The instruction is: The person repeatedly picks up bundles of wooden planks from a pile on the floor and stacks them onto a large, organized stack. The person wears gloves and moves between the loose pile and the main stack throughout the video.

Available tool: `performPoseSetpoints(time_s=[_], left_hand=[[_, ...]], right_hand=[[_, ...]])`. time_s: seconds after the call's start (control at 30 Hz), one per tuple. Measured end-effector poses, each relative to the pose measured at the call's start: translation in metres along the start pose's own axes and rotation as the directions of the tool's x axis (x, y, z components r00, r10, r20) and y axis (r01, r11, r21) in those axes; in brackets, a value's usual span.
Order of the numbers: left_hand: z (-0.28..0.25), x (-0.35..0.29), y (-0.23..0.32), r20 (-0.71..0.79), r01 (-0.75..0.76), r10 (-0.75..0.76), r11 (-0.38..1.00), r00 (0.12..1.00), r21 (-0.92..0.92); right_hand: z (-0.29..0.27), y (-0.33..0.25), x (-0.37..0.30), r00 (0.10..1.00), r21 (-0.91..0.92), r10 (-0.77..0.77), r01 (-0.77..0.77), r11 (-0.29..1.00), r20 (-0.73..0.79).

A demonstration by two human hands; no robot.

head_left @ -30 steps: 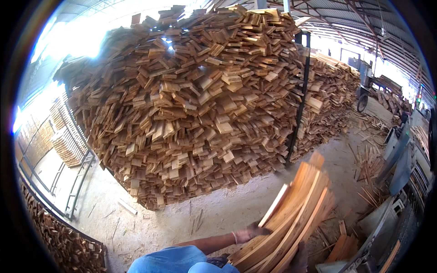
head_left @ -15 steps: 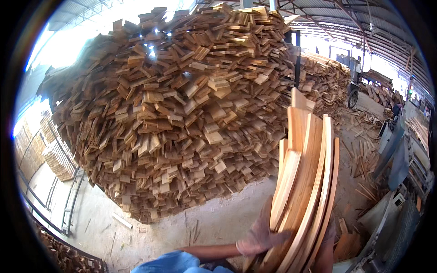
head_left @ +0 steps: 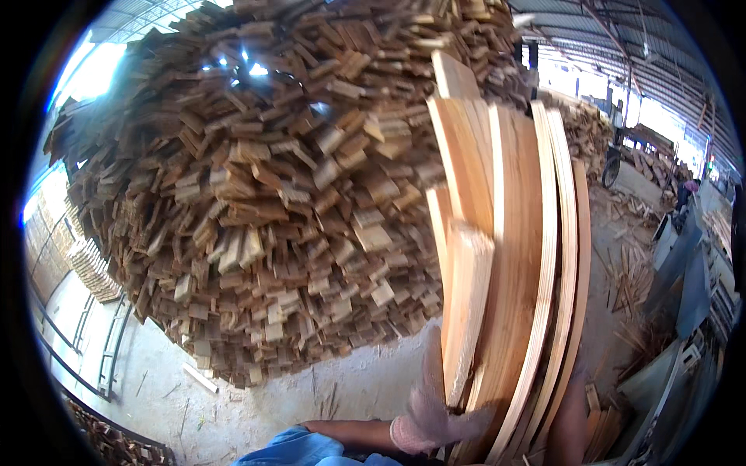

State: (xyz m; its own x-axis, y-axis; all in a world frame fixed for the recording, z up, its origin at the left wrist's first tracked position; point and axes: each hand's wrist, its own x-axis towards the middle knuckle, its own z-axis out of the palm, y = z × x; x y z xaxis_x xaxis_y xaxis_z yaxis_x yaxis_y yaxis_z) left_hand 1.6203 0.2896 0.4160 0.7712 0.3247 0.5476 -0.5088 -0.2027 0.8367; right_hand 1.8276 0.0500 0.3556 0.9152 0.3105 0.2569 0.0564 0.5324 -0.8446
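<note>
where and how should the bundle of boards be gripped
Probably around the lower part of the bundle of boards, squeezed inward from left and right: its long pieces run side by side up the view, while their upper ends are staggered.

Loose wood strips on pale floor
</note>
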Motion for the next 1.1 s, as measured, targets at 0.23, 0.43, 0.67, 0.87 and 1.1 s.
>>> performPoseSetpoints(time_s=[0.23, 0.43, 0.67, 0.87, 1.1], left_hand=[[-0.102, 0.251, 0.178, -0.055, -0.245, 0.256, 0.957, 0.965, 0.153], [-0.216, 0.452, 0.358, 0.013, -0.254, 0.255, 0.951, 0.967, 0.179], [-0.305, 0.407, 0.267, 0.421, -0.465, 0.885, -0.293, 0.200, 0.836], [-0.286, 0.391, 0.239, 0.391, -0.355, 0.873, -0.281, 0.291, 0.892], [-0.248, 0.460, 0.263, 0.511, -0.023, 0.786, -0.537, 0.347, 0.843]], right_hand=[[0.247, -0.218, 0.182, 0.931, -0.350, -0.333, 0.365, 0.863, 0.150], [0.430, -0.362, 0.270, 0.733, -0.467, -0.585, 0.676, 0.569, 0.348], [0.422, -0.311, 0.335, 0.145, -0.522, -0.697, 0.770, -0.366, 0.702], [0.451, -0.162, 0.324, 0.197, -0.556, -0.784, 0.803, -0.215, 0.588], [0.515, -0.200, 0.383, -0.212, -0.466, -0.799, 0.717, -0.518, 0.563]])
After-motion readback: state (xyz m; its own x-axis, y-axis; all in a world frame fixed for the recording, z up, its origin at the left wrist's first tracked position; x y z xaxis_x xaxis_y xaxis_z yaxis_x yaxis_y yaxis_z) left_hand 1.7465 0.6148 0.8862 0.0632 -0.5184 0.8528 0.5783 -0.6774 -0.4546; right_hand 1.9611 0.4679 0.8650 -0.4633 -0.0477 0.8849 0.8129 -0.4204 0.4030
